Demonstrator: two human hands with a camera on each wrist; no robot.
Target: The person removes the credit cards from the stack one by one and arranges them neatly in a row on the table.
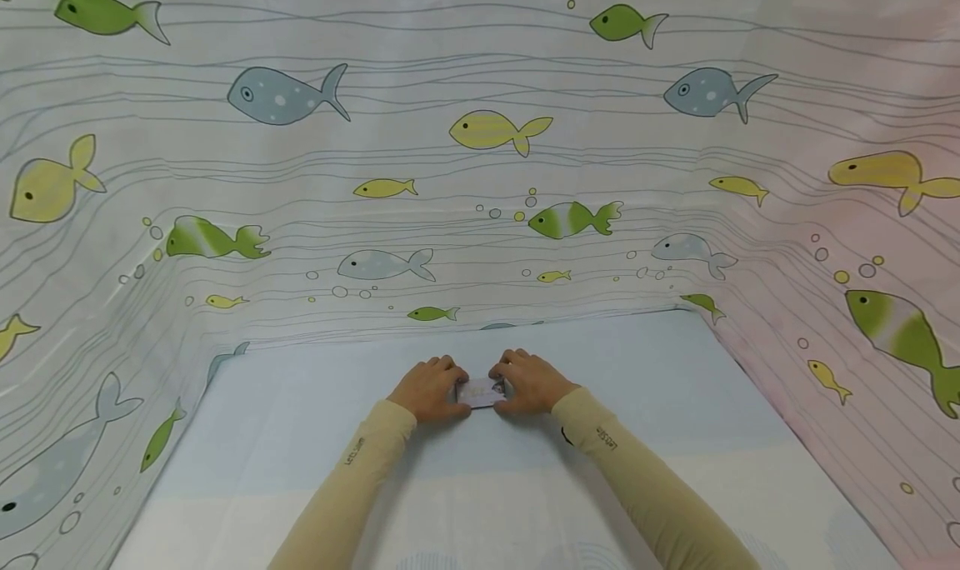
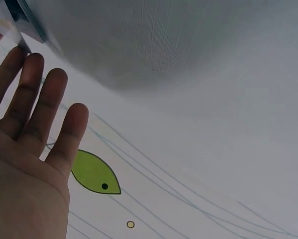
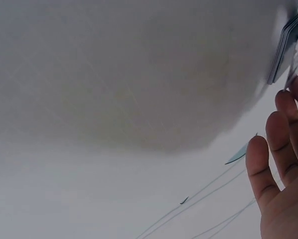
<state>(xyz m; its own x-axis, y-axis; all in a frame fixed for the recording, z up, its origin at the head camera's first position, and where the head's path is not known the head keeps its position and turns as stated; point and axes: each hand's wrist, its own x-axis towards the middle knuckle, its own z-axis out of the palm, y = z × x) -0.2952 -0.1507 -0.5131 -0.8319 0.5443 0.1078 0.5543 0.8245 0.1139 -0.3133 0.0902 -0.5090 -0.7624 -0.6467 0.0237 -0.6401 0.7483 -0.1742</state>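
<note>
Between both hands is a small stack of cards [image 1: 480, 392], its pale printed top showing a dark little picture at the right end. The left hand [image 1: 430, 389] pinches the left end between thumb and fingers, and the right hand [image 1: 534, 382] does the same at the right end. In the right wrist view the layered edges of the stack [image 3: 281, 52] show beside a clear plastic piece [image 3: 295, 57] at the fingertips. The left wrist view catches a dark edge of the stack [image 2: 32, 22] past the fingers; the lower fingers there are apart and fairly straight.
A pale blue and white cloth-covered surface [image 1: 315, 437] lies under the hands. Fish-printed sheeting [image 1: 420, 228] rises behind it and along both sides. Beige sleeves [image 1: 375, 445] cover the forearms.
</note>
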